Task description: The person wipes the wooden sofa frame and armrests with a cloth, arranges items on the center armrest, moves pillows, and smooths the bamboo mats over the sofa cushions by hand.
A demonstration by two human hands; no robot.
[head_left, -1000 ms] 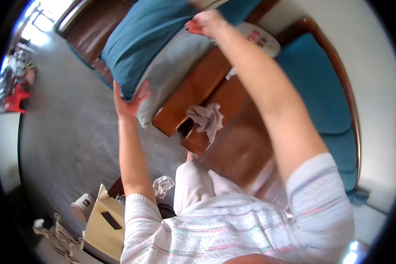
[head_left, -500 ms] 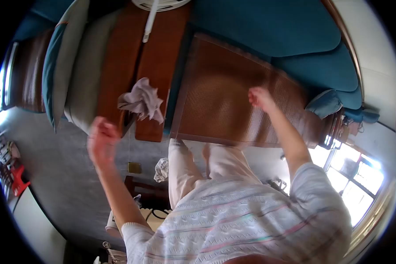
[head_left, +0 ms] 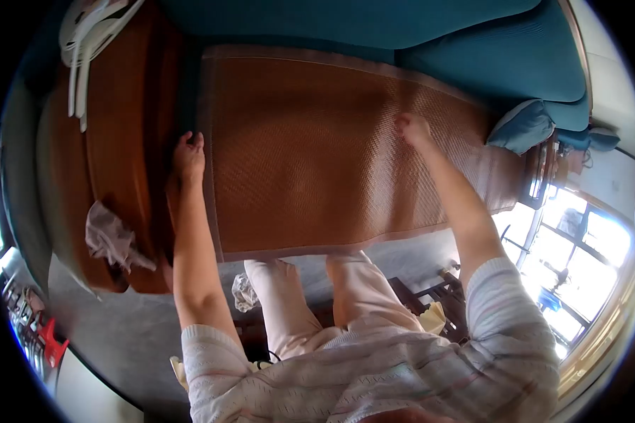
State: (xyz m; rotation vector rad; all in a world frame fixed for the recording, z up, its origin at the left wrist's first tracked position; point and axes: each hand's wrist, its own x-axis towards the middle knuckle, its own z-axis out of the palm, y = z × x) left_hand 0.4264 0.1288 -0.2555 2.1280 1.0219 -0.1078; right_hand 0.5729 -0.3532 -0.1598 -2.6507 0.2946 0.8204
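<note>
A brown woven mat [head_left: 296, 162] with a paler border lies across the teal sofa seat in front of me. My left hand [head_left: 190, 158] is at the mat's left edge, beside the wooden surface, its fingers slightly bent and apart with nothing in them. Over the right-hand part of the mat is my right hand [head_left: 414, 132], its fingers curled in; I see nothing held there. Whether it touches the mat is unclear. A crumpled greyish cloth [head_left: 113, 236] rests on the wooden surface [head_left: 123, 176], left of my left forearm.
A white object with long strips [head_left: 85, 42] sits on the wood at the upper left. Teal backrest cushions [head_left: 501, 60] line the far side. A small blue cushion [head_left: 522, 127] lies at the mat's right end. A crumpled whitish bag [head_left: 244, 292] is near my legs.
My view has shifted left-to-right across the sofa, so more of the mat shows. My left hand has moved from beside the cloth to the mat's left edge. My right hand stays over the mat.
</note>
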